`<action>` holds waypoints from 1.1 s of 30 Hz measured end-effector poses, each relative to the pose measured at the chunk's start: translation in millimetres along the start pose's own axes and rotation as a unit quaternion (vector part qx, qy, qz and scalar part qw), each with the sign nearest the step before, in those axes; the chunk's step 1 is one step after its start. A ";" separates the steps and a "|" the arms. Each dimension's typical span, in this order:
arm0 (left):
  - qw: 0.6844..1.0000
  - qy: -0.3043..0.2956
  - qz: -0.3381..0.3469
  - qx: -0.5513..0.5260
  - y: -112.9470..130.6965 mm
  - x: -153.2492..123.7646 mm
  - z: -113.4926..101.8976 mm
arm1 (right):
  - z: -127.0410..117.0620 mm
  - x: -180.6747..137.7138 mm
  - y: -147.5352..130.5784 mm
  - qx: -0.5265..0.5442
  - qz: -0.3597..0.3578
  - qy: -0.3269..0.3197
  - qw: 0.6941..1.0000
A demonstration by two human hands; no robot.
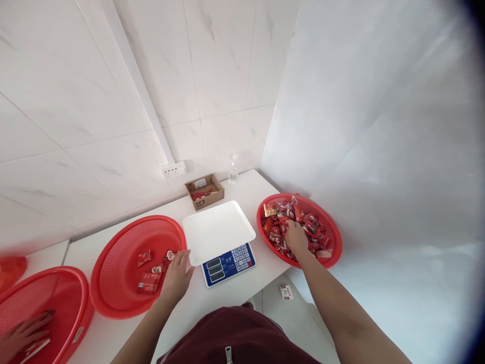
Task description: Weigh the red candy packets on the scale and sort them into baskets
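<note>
My right hand (296, 237) reaches into a red basket (335, 230) heaped with several red snack packets (308, 225); its fingers curl down among the packets, and what they grip is hidden. My left hand (176, 277) lies on the right rim of another red basket (113, 273), fingers apart, just beside a few red packets (149, 278) on its floor. Between the two baskets stands a weighing scale with a white pan (217, 230) and a blue keypad (229, 263); the pan is bare.
An open cardboard box (204, 191) with red packets and a clear bottle (233, 172) stand by the tiled wall. A third red basket (41, 308) at the far left has another person's hand (22, 333) in it. One packet (286, 292) lies on the floor.
</note>
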State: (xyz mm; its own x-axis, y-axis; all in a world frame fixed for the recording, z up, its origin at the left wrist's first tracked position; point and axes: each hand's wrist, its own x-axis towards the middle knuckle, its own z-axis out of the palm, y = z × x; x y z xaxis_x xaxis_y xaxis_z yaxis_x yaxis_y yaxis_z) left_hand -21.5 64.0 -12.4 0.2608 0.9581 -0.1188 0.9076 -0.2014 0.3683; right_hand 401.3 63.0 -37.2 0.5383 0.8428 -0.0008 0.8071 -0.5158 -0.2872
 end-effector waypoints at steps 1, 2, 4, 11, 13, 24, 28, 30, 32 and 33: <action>1.000 0.007 0.008 -0.024 6.7 -1.1 0.9 | -4.3 2.0 1.0 0.035 0.016 0.011 0.999; 0.998 0.013 0.012 -0.053 14.1 -2.4 1.4 | -8.2 3.5 1.0 0.076 0.031 0.027 0.996; 0.992 0.014 0.014 -0.123 31.3 -4.8 1.3 | -13.5 3.0 -4.5 0.175 0.051 0.059 0.981; 0.838 -0.130 -0.085 -0.523 98.1 3.0 -2.7 | -10.8 -61.5 -95.2 0.494 -0.113 -0.326 0.798; 0.781 -0.175 -0.090 -0.593 107.0 7.5 -1.1 | -10.2 -81.2 -117.0 0.494 -0.159 -0.381 0.765; 0.696 -0.071 -0.260 -0.666 81.0 36.6 2.5 | 2.3 -8.1 11.0 0.201 -0.056 -0.065 0.976; 0.723 -0.117 -0.283 -0.619 88.1 36.5 -0.3 | 20.3 -9.1 46.3 0.022 -0.067 -0.077 0.995; 0.741 -0.127 -0.278 -0.599 92.2 31.0 -1.4 | 27.5 -12.1 49.8 -0.004 -0.070 -0.066 0.995; 0.748 -0.135 -0.269 -0.592 92.1 23.2 -2.2 | 29.9 -12.1 50.2 0.002 -0.064 -0.043 0.997; 0.750 -0.141 -0.266 -0.589 89.9 18.8 -2.3 | 29.2 -10.8 50.8 0.017 -0.052 -0.029 0.998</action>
State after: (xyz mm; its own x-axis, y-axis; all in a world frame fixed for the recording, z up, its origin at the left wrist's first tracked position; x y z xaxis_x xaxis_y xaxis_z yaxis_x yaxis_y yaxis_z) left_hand 64.3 64.3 20.6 0.1748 0.7243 -0.6670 0.0299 0.6732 0.7389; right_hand 429.4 32.1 -79.7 0.4353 0.8999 -0.0251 0.8493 -0.4197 -0.3202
